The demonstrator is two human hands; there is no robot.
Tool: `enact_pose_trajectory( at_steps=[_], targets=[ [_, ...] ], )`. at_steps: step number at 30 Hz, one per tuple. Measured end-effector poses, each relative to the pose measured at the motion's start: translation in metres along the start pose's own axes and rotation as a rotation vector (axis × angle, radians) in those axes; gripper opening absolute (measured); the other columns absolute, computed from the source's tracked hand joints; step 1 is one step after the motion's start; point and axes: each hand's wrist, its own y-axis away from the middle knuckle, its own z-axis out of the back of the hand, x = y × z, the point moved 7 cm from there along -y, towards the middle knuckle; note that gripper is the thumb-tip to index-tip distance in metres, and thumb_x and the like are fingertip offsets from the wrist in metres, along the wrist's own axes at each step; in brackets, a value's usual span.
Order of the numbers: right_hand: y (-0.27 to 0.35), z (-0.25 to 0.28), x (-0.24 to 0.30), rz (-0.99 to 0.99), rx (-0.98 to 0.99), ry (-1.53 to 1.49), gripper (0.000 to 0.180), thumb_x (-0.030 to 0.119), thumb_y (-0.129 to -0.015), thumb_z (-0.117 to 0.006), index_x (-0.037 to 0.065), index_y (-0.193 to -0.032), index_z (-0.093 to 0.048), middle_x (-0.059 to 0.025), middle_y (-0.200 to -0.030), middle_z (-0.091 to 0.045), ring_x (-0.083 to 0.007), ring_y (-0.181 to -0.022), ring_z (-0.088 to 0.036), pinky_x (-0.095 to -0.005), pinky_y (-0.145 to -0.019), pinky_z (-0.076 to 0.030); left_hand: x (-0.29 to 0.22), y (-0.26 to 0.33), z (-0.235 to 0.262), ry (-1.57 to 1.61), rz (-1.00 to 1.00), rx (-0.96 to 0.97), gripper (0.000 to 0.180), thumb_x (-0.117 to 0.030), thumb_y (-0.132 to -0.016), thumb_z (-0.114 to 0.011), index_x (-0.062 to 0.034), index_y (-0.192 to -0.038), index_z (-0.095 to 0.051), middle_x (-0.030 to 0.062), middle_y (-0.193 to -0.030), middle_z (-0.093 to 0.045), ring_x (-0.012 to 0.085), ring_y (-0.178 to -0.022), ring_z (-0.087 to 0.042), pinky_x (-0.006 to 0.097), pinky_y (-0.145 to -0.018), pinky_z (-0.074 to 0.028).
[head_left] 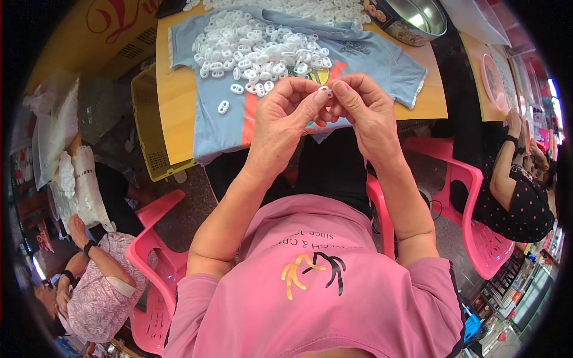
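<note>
My left hand (285,113) and my right hand (371,110) meet fingertip to fingertip over the near edge of the table. Between their thumbs and fingers they pinch a small white plastic piece with two holes (324,90), partly hidden by the fingertips. Beneath lies a light blue T-shirt (219,122) with orange stripes, spread on the table. A heap of similar white two-hole pieces (256,48) is piled on the shirt, just beyond my left hand. One loose piece (223,107) sits apart, left of the hand.
The yellow table (173,119) carries more white pieces (298,9) along its far side and a round metal tin (421,24) at the far right. A yellow crate (146,119) stands at the left. Seated people work on both sides, near pink chairs (468,197).
</note>
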Motion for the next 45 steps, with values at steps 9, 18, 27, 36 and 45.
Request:
enact_pose_trajectory(
  at_steps=[9,18,27,36,45],
  targets=[
    [0.002,-0.005,0.001,-0.002,-0.005,0.027,0.018,0.017,-0.095,-0.061,0.001,-0.102,-0.063,-0.0018,-0.081,-0.061,-0.0075,-0.071,-0.055,-0.0230,-0.063,-0.047,-0.005,0.003,0.002,-0.018,-0.022,-0.016,0.017,-0.011,-0.091,-0.065,0.0015,-0.101,-0.059,0.0087,-0.090,-0.067,0.0119,-0.074,-0.062,0.024,-0.068,-0.050],
    [0.002,-0.006,0.003,0.021,-0.008,0.028,0.016,0.015,-0.095,-0.062,0.001,-0.101,-0.063,-0.0019,-0.083,-0.062,-0.0068,-0.072,-0.056,-0.0222,-0.064,-0.047,-0.006,0.004,0.000,-0.032,-0.037,-0.029,0.017,-0.011,-0.091,-0.066,0.0014,-0.100,-0.059,0.0079,-0.089,-0.066,0.0118,-0.073,-0.062,0.024,-0.067,-0.050],
    [0.004,-0.008,0.007,0.128,0.014,0.029,0.011,0.012,-0.094,-0.062,0.002,-0.097,-0.063,-0.0029,-0.091,-0.062,-0.0074,-0.074,-0.055,-0.0220,-0.068,-0.047,-0.011,0.008,-0.003,-0.127,-0.121,-0.077,0.014,-0.009,-0.092,-0.064,0.0031,-0.097,-0.058,0.0070,-0.083,-0.066,0.0098,-0.071,-0.063,0.022,-0.065,-0.052],
    [-0.008,-0.005,-0.010,0.000,-0.007,0.023,0.013,0.012,-0.094,-0.061,0.000,-0.098,-0.061,-0.0046,-0.087,-0.063,-0.0091,-0.072,-0.059,-0.0241,-0.066,-0.051,-0.003,-0.004,0.009,-0.113,-0.096,-0.108,0.013,-0.009,-0.091,-0.065,0.0026,-0.096,-0.060,0.0065,-0.082,-0.067,0.0087,-0.069,-0.062,0.021,-0.063,-0.051],
    [-0.015,-0.009,0.040,0.480,0.216,0.783,0.013,0.007,-0.090,-0.065,-0.002,-0.099,-0.060,-0.0084,-0.089,-0.062,-0.0164,-0.076,-0.062,-0.0279,-0.067,-0.051,0.000,-0.004,0.020,-0.047,0.023,-0.045,0.016,-0.012,-0.090,-0.067,-0.0002,-0.098,-0.061,0.0058,-0.084,-0.068,0.0086,-0.068,-0.060,0.023,-0.061,-0.048]
  ],
)
